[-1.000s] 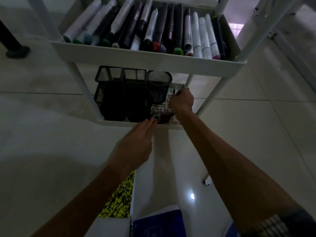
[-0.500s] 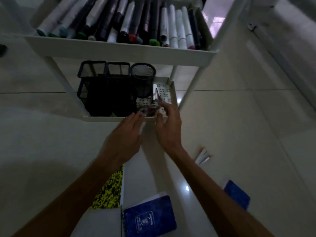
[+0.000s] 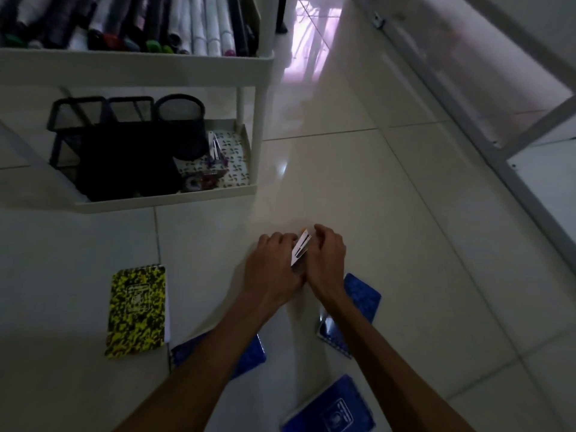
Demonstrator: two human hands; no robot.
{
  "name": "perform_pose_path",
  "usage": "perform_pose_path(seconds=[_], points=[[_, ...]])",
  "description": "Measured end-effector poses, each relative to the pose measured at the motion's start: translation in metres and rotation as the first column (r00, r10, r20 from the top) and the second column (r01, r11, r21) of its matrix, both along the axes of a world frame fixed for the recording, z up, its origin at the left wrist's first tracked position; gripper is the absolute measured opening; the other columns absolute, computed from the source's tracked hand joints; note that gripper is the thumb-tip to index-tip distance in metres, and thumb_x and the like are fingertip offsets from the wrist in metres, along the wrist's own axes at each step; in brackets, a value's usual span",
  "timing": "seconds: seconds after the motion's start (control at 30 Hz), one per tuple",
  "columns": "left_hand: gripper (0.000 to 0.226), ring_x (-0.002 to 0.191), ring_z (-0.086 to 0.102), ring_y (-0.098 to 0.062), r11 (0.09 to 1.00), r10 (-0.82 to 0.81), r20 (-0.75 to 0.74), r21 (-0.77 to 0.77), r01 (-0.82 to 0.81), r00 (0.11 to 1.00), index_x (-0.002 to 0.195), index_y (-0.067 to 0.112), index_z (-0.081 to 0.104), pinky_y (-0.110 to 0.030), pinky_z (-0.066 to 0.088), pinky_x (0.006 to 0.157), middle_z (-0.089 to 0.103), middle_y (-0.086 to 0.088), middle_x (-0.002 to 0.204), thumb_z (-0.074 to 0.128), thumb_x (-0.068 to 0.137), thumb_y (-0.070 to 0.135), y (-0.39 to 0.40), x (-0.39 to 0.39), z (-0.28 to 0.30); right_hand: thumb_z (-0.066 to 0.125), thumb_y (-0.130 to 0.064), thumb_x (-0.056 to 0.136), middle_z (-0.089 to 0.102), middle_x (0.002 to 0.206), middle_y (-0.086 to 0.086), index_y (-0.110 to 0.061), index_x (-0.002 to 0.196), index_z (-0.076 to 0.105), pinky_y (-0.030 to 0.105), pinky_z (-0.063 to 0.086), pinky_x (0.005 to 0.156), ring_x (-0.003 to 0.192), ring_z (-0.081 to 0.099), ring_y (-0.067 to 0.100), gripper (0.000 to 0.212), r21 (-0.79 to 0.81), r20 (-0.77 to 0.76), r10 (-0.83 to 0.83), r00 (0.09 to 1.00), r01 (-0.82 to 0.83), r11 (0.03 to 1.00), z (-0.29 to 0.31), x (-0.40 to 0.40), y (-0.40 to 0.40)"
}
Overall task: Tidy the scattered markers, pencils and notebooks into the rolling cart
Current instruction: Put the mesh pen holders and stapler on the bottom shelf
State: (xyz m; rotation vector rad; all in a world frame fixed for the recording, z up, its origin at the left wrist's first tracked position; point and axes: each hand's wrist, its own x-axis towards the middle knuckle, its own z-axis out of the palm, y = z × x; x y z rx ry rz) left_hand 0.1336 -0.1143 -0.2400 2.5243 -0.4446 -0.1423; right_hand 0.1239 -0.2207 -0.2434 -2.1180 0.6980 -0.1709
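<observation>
- Both forearms reach forward and down over the pale tiled floor (image 3: 405, 198), wrists close together, the two hands meeting side by side.
- The left hand (image 3: 274, 263) lies palm down with knuckles up, its fingers curled in toward a small bundle of white markers (image 3: 300, 247); it touches the bundle's left side.
- The right hand (image 3: 327, 260) curls round the bundle from the right, fingertips bent over its far end, so the markers sit clamped between the two hands. An orange tip shows at the bundle's far end.
- Whether the bundle rests on the floor or is lifted cannot be told.
- Just behind the right wrist a blue notebook (image 3: 361, 300) lies on the floor, partly hidden by the forearm.
- Under the left forearm lies a second blue notebook (image 3: 249, 357); a third blue notebook (image 3: 333, 410) lies nearer the body, between the arms.
- Well to the left of the left hand lies a yellow-and-black notebook (image 3: 137, 310).
- Ahead and to the left of the hands stands the white rolling cart (image 3: 162, 201); its upper shelf holds a row of markers (image 3: 199, 29), and its lower shelf holds black mesh pen holders (image 3: 124, 135) and a few loose markers (image 3: 215, 151) on a patterned surface.
</observation>
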Motion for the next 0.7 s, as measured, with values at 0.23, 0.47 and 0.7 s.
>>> perform_pose_path(seconds=[0.23, 0.47, 0.7], points=[[0.027, 0.097, 0.055, -0.025, 0.983, 0.177, -0.030, -0.052, -0.178, 0.984, 0.116, 0.015, 0.061, -0.034, 0.044, 0.079, 0.060, -0.007, 0.105, 0.055, 0.090, 0.021, 0.018, 0.009, 0.000, 0.045, -0.005, 0.098, 0.060, 0.125, 0.002, -0.013, 0.129, 0.056, 0.037, 0.046, 0.105, 0.114, 0.056, 0.013, 0.033, 0.231, 0.102, 0.055, 0.993, -0.077, 0.970, 0.000, 0.010, 0.016], [0.027, 0.106, 0.053, -0.022, 0.901, 0.432, 0.061, -0.074, -0.428, 0.900, 0.115, 0.020, 0.057, -0.034, 0.043, 0.085, 0.057, -0.001, 0.113, 0.060, 0.088, 0.022, 0.075, 0.037, 0.028, 0.046, -0.012, 0.101, 0.051, 0.142, 0.000, -0.016, 0.144, 0.044, 0.005, 0.043, 0.090, 0.118, 0.053, 0.008, 0.044, 0.230, 0.215, 0.202, 0.955, -0.250, 0.940, 0.029, 0.066, 0.036], [0.030, 0.106, 0.058, -0.022, 0.850, 0.511, 0.041, -0.172, -0.497, 0.859, 0.117, 0.020, 0.058, -0.037, 0.048, 0.087, 0.059, -0.002, 0.118, 0.061, 0.089, 0.032, 0.065, 0.108, 0.041, 0.051, -0.020, 0.100, 0.051, 0.144, -0.003, -0.019, 0.146, 0.043, 0.029, 0.048, 0.103, 0.126, 0.053, 0.010, 0.048, 0.229, 0.289, 0.306, 0.907, -0.376, 0.898, 0.041, 0.111, 0.052]])
